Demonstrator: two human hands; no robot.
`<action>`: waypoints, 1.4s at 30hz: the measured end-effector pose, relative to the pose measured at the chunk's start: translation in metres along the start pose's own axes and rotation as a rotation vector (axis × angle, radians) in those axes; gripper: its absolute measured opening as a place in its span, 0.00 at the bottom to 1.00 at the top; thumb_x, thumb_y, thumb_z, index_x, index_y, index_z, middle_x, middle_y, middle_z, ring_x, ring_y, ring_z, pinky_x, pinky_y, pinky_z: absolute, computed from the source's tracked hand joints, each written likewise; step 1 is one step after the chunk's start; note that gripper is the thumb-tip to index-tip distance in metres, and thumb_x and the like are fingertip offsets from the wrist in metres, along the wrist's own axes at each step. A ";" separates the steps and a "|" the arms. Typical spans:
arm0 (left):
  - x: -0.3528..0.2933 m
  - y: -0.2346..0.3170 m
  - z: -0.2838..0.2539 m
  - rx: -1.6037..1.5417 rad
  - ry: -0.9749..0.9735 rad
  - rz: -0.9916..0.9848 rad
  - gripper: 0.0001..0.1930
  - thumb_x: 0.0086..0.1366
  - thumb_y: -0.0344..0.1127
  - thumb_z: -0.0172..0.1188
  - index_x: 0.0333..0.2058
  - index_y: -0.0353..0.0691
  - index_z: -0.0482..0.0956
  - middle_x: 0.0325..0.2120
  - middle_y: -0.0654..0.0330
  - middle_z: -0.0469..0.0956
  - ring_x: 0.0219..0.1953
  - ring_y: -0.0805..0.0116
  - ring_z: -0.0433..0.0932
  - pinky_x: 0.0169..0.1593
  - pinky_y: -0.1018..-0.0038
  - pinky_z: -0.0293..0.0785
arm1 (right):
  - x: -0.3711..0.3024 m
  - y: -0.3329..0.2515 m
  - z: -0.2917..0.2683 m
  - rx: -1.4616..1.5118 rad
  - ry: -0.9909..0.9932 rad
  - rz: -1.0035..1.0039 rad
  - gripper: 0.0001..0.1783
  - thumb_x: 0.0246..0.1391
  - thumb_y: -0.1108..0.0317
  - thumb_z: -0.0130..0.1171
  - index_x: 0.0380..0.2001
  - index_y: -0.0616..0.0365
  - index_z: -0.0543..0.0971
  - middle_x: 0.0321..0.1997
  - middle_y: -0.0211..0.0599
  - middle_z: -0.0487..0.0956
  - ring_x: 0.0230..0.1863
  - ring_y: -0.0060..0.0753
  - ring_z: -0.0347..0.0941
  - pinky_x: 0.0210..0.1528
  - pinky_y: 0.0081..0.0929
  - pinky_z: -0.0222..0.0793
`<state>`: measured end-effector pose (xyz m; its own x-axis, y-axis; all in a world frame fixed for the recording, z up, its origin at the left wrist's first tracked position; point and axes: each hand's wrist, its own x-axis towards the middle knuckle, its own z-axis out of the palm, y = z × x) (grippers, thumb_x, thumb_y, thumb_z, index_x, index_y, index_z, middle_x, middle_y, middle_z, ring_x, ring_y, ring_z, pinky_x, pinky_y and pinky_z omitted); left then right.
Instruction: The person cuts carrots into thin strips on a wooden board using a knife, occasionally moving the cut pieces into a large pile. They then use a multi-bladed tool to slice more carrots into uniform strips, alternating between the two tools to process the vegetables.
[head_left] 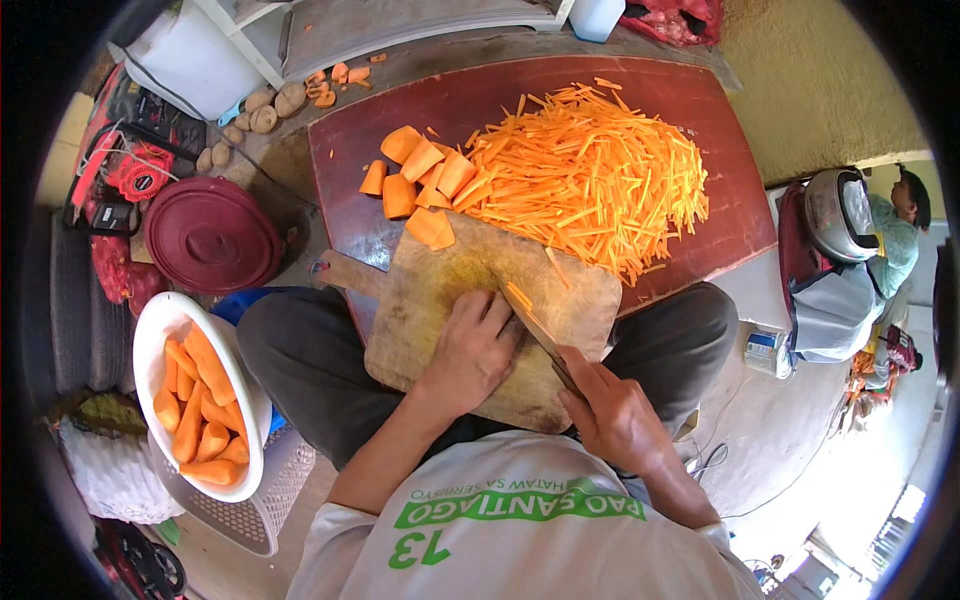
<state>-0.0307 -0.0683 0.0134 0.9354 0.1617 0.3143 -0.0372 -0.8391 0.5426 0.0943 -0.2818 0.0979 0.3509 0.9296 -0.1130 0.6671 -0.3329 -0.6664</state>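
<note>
A wooden cutting board (410,290) with a short handle rests in front of me, over my lap. My right hand (618,412) is closed round the handle of a kitchen knife (545,340), its blade down on the board. Beside the blade, my left hand (475,350) presses on the board with curled fingers; anything under them is hidden. Thin carrot strips (519,297) lie at the blade's tip. Beyond the board, a large heap of carrot sticks (600,175) covers much of a red tabletop (350,130). Thick carrot chunks (400,195) sit left of the heap, some on the board's far edge.
At my left stands a white basin (262,440) of peeled carrots (205,400), above a perforated basket (235,510). Farther left are a maroon lidded tub (212,235) and a red-and-black machine (140,170). Potatoes (264,118) lie beyond the table's left corner. People (893,245) are at far right.
</note>
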 end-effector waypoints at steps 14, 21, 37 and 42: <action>-0.003 -0.003 -0.009 -0.008 0.000 -0.003 0.15 0.60 0.30 0.67 0.44 0.30 0.89 0.53 0.50 0.80 0.53 0.47 0.77 0.60 0.55 0.77 | 0.015 -0.005 0.011 0.000 0.112 -0.093 0.35 0.70 0.70 0.66 0.77 0.67 0.70 0.40 0.57 0.84 0.35 0.65 0.85 0.36 0.54 0.83; -0.001 -0.002 -0.006 0.020 0.071 0.037 0.15 0.59 0.30 0.67 0.44 0.30 0.90 0.50 0.51 0.80 0.50 0.48 0.77 0.58 0.56 0.77 | 0.007 0.001 0.015 0.052 0.082 -0.044 0.34 0.70 0.70 0.66 0.76 0.66 0.71 0.44 0.61 0.85 0.39 0.69 0.86 0.40 0.56 0.84; -0.007 -0.007 0.000 0.006 0.133 0.052 0.13 0.55 0.28 0.70 0.39 0.28 0.89 0.46 0.50 0.82 0.48 0.48 0.79 0.56 0.55 0.78 | 0.002 -0.007 0.007 0.071 0.012 -0.029 0.36 0.67 0.74 0.66 0.76 0.71 0.70 0.45 0.65 0.85 0.43 0.70 0.86 0.44 0.56 0.84; -0.004 -0.003 0.000 0.024 0.127 0.055 0.12 0.54 0.27 0.70 0.38 0.28 0.88 0.43 0.50 0.82 0.46 0.48 0.79 0.55 0.56 0.78 | 0.023 0.000 0.019 0.075 0.075 -0.059 0.34 0.69 0.74 0.66 0.74 0.70 0.72 0.46 0.65 0.85 0.46 0.71 0.86 0.47 0.55 0.83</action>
<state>-0.0346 -0.0666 0.0104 0.8801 0.1780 0.4402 -0.0779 -0.8603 0.5038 0.0903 -0.2572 0.0815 0.3625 0.9318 -0.0185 0.6381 -0.2626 -0.7238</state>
